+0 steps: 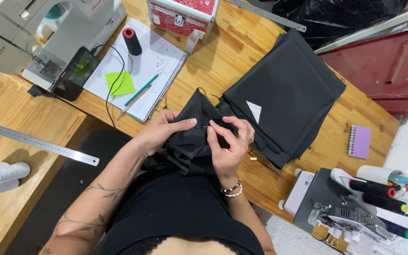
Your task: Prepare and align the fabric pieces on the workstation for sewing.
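We see a person in a black sleeveless top with a lace-edged neckline, both arms bare. Our view picks out line tattoos of leafy sprigs along the forearm above the left hand (159, 131). At the wrist of the right hand (227, 141) sit two thin bracelets, one of white beads and one of darker beads.

Bunched black fabric piece (192, 134) (in hands)

A sewing room: white sewing machine (48, 35) at ten o'clock, another machine with thread cones (350, 205) at four, black cloth (284, 94) at two, metal ruler (36, 141) on wooden table (223, 61).
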